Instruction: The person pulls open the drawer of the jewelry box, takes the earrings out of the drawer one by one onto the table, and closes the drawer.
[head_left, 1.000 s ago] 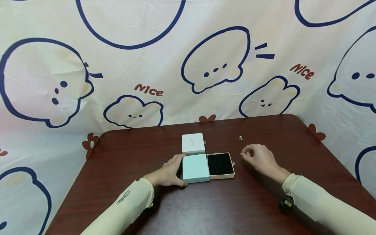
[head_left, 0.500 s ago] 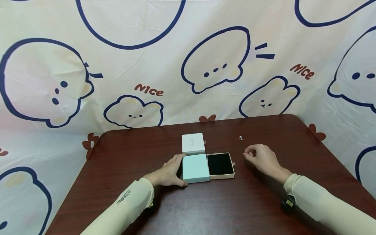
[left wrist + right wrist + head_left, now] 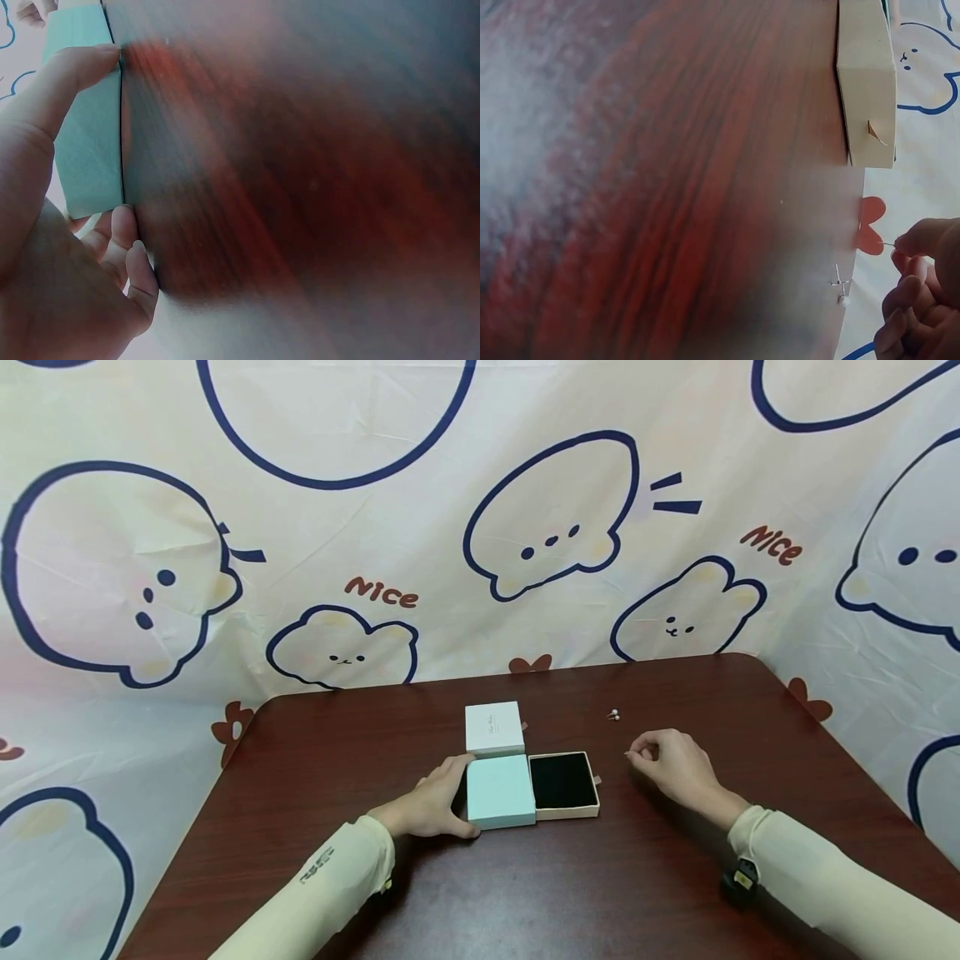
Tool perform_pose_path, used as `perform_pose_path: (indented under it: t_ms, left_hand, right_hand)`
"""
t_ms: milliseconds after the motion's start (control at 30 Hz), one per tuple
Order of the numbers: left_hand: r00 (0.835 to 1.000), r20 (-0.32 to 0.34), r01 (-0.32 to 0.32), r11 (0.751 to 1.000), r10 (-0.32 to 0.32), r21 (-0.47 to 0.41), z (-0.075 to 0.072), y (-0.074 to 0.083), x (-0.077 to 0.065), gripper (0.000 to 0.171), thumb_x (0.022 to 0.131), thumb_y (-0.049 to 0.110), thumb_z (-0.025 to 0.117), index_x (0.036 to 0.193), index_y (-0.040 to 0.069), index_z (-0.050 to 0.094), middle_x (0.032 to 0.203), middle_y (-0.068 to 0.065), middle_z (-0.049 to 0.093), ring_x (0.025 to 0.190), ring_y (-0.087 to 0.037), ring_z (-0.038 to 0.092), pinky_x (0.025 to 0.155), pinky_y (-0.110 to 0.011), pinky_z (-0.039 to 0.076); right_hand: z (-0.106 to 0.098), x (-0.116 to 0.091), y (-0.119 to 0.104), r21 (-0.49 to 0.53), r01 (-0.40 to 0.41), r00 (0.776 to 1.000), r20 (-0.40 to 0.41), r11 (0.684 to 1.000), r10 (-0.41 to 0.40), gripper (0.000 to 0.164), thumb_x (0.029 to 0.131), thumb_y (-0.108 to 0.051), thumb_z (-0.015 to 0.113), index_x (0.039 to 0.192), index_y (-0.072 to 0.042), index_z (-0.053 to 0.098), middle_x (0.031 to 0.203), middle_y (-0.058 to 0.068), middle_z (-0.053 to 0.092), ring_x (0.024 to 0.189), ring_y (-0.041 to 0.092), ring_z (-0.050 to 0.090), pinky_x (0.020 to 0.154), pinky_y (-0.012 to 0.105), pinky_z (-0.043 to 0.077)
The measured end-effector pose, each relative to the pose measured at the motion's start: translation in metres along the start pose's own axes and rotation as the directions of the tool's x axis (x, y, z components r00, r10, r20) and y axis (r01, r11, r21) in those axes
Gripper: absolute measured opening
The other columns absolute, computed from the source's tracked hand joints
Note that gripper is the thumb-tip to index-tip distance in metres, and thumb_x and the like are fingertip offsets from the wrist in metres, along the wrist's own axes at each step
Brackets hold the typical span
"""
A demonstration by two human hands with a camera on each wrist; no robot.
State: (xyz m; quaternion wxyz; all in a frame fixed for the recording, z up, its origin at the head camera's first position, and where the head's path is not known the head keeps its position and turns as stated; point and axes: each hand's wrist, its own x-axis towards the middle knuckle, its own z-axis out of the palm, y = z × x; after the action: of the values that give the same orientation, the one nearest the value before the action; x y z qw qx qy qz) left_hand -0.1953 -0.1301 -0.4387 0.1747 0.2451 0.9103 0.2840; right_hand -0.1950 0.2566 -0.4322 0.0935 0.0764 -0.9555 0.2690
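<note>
My left hand (image 3: 435, 802) grips the left side of a light blue drawer box (image 3: 501, 791), thumb at its near edge and fingers at the far side. From the box's right side the cream drawer (image 3: 567, 814) is pulled out, showing a black pad (image 3: 562, 781). Right of the drawer, above the table, my right hand (image 3: 675, 766) pinches a tiny stud earring (image 3: 886, 243) between thumb and forefinger. Only its thin post shows; the fingertips hide the rest. Pearl stud earrings (image 3: 614, 715) lie on the table beyond this hand, their thin posts crossed in the right wrist view.
A white lidded box (image 3: 492, 727) with small print stands right behind the blue one, a ribbon tab at its right. A ribbon tab (image 3: 597, 780) also sticks out from the drawer's front. The dark wooden table (image 3: 585, 893) ends at a patterned cloth backdrop (image 3: 450, 527).
My right hand has shifted slightly to the right, away from the drawer, still pinching the stud earring. The left hand and the boxes have stayed in place.
</note>
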Motion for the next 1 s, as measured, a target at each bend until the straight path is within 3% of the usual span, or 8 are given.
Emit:
perform_pose_path:
  t_ms: [1000]
  left_hand:
    - [1.0, 0.002, 0.004, 1.0, -0.004, 0.008, 0.0, 0.0, 0.0, 0.11, 0.078, 0.034, 0.087, 0.159, 0.006, 0.018, 0.16, -0.019, 0.029, 0.15, -0.039, 0.028, 0.114, -0.069, 0.024]
  right_hand:
    - [0.001, 0.0, 0.014, 0.034, -0.054, 0.998, 0.031, 0.998, 0.053, 0.012, 0.092, -0.018, 0.068, 0.085, -0.01, 0.075, 0.067, -0.002, 0.058, 0.056, 0.012, 0.046, 0.048, 0.028, 0.033]
